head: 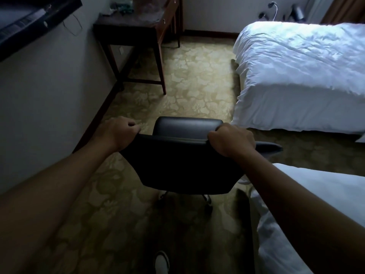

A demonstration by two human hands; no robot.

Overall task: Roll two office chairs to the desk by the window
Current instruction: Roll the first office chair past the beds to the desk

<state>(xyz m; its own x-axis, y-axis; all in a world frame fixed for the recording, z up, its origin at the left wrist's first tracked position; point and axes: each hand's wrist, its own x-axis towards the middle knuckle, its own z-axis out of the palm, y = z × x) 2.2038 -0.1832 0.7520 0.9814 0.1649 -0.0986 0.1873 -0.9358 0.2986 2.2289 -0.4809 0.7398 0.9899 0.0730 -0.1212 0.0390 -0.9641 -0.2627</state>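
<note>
A black office chair [183,169] stands on the carpet right in front of me, its backrest toward me and its seat beyond. My left hand [118,133] grips the left top corner of the backrest. My right hand [231,141] grips the right top corner. The chair's wheeled base shows dimly under the backrest. A dark wooden desk [138,26] stands ahead at the far left against the wall, with a few items on its top. Only this one chair is in view.
A white bed [300,76] lies ahead on the right, and a second white bed [316,214] is close at my right. A carpeted aisle [197,86] runs between wall and beds toward the desk. A wall-mounted screen [29,20] hangs at upper left. My shoe [162,262] shows below.
</note>
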